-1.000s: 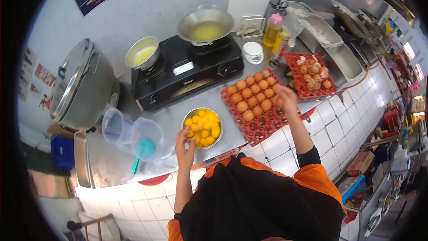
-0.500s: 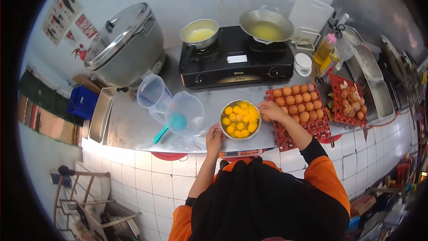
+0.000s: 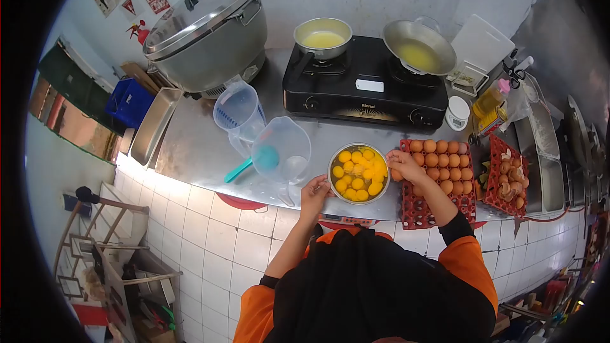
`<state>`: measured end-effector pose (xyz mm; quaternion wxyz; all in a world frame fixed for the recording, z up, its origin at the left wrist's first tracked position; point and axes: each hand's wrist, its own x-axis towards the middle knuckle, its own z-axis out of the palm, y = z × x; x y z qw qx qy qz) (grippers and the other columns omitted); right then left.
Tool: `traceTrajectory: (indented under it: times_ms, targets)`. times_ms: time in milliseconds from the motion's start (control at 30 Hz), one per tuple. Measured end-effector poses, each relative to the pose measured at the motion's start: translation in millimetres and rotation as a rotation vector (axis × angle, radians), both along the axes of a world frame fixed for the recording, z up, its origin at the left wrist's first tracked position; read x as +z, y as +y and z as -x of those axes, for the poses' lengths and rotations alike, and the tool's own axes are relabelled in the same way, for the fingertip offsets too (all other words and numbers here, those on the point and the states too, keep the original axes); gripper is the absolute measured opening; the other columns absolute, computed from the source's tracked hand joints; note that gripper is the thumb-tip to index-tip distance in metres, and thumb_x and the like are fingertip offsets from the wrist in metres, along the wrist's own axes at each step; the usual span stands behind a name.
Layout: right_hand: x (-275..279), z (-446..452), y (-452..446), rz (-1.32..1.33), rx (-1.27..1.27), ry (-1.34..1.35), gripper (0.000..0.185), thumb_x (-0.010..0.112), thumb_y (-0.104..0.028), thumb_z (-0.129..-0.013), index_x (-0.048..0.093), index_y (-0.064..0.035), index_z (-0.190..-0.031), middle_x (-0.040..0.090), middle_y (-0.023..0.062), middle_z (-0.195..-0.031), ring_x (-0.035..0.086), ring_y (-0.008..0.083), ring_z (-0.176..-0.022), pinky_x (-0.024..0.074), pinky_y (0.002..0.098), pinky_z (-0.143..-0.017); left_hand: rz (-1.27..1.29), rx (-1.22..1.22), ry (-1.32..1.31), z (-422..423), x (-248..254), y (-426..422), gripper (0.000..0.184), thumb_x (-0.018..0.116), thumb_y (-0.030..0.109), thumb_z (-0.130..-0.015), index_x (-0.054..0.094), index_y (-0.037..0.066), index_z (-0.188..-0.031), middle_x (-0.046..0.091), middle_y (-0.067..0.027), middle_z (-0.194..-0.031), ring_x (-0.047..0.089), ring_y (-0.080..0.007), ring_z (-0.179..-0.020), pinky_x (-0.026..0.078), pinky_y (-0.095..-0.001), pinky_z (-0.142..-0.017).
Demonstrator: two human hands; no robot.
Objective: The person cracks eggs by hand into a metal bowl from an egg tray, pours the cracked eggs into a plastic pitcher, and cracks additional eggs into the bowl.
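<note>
A round metal bowl [image 3: 333,160] full of cracked raw eggs, with many whole yolks, stands near the counter's front edge. My left hand [image 3: 313,197] is at its lower left rim, fingers curled against the side. At the right rim is my right hand [image 3: 405,166], closed around a brown egg [image 3: 396,175] that is partly hidden under the fingers. Just right of that hand lies a red egg tray [image 3: 438,213], its far rows filled with brown eggs and its near rows without any.
Another red tray [image 3: 497,196] holds broken shells. Behind stands a black gas stove [image 3: 365,107] with a saucepan [image 3: 323,38] and a wok [image 3: 419,47]. Clear plastic jugs [image 3: 281,152] and a turquoise-handled utensil [image 3: 239,170] are to the left. A large metal cooker [image 3: 210,44] stands back left.
The camera view has shifted, so the counter's things sit further right in the picture. Both hands stay at the bowl's rim, with the egg still in the right one.
</note>
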<state>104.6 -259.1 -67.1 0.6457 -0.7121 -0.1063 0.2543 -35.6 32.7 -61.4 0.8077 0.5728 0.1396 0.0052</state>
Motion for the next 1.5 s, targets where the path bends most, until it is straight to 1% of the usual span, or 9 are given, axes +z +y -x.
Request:
traceTrajectory:
  times_ms: [200,300,433,633,667,767,900,1200,1500]
  targets:
    - [78,-2,4,-0.031,0.042,0.07,0.013,0.06,-0.004,-0.089,0.06,0.0004,-0.101,0.063,0.0012,-0.086,0.059,0.006,-0.079,0.0462,0.0187,-0.069,0.048,0.019,0.001,15,59,-2,0.036,0.063,0.007,-0.093,0.055,-0.006,-0.125,0.063,-0.0067,-0.094,0.066,-0.0155,-0.078,0.056,-0.0279,-0.076]
    - [109,-9,7,-0.012,0.081,0.009,0.014,0.06,-0.003,-0.088,0.06,0.0002,-0.102,0.064,0.0014,-0.087,0.059,0.0058,-0.079,0.0465,0.0182,-0.07,0.088,0.045,-0.012,20,86,-2,0.037,0.064,0.006,-0.092,0.054,-0.007,-0.126,0.063,-0.0079,-0.095,0.067,-0.0165,-0.078,0.057,-0.028,-0.076]
    - [156,-15,17,-0.052,0.152,0.039,0.014,0.061,-0.003,-0.088,0.059,0.001,-0.101,0.064,0.0017,-0.087,0.059,0.0051,-0.078,0.046,0.0169,-0.071,0.097,0.073,-0.029,25,115,3,0.036,0.064,0.006,-0.092,0.054,-0.007,-0.125,0.063,-0.0088,-0.096,0.068,-0.0168,-0.077,0.058,-0.0282,-0.075]
    - [197,-25,42,-0.041,0.245,0.057,0.012,0.06,-0.002,-0.088,0.058,0.0018,-0.099,0.064,0.0023,-0.08,0.06,0.0074,-0.065,0.0483,0.0195,-0.061,0.107,0.115,-0.07,34,159,14,0.033,0.063,0.004,-0.092,0.055,-0.007,-0.122,0.065,-0.0096,-0.095,0.068,-0.0175,-0.075,0.059,-0.0282,-0.074]
    - [201,-27,47,-0.043,0.254,0.046,0.012,0.06,-0.002,-0.087,0.058,0.002,-0.099,0.064,0.0024,-0.079,0.061,0.0077,-0.064,0.0485,0.0197,-0.06,0.115,0.134,-0.065,36,162,15,0.033,0.063,0.004,-0.091,0.055,-0.007,-0.121,0.065,-0.0096,-0.095,0.068,-0.0176,-0.075,0.059,-0.0285,-0.074]
    - [209,-39,58,0.013,0.35,0.013,0.014,0.061,-0.006,-0.089,0.058,0.0016,-0.101,0.065,0.001,-0.084,0.061,0.0045,-0.073,0.0471,0.0164,-0.067,0.138,0.191,-0.061,41,168,16,0.032,0.064,0.004,-0.091,0.055,-0.006,-0.121,0.065,-0.0097,-0.093,0.069,-0.0179,-0.075,0.06,-0.0291,-0.074]
    - [223,-43,81,0.068,0.392,0.036,0.014,0.061,-0.007,-0.088,0.059,0.0012,-0.1,0.065,0.0005,-0.084,0.061,0.0044,-0.073,0.047,0.0161,-0.067,0.159,0.252,-0.075,48,169,22,0.031,0.064,0.004,-0.091,0.055,-0.006,-0.12,0.066,-0.0105,-0.092,0.069,-0.0183,-0.076,0.06,-0.0293,-0.075]
    - [228,-61,126,0.151,0.459,0.041,0.013,0.061,-0.008,-0.086,0.06,-0.0007,-0.098,0.063,0.0021,-0.078,0.061,0.0084,-0.059,0.0505,0.0216,-0.052,0.242,0.347,-0.088,49,168,41,0.03,0.063,0.003,-0.092,0.054,-0.006,-0.119,0.068,-0.0126,-0.094,0.069,-0.0191,-0.076,0.06,-0.0285,-0.074]
    - [237,-62,150,0.272,0.491,0.05,0.012,0.061,-0.009,-0.086,0.06,-0.0022,-0.096,0.063,0.0026,-0.077,0.062,0.0097,-0.059,0.0535,0.0246,-0.052,0.308,0.349,-0.076,50,161,55,0.032,0.064,0.004,-0.091,0.053,-0.007,-0.12,0.067,-0.0124,-0.096,0.069,-0.0188,-0.079,0.059,-0.0278,-0.076]
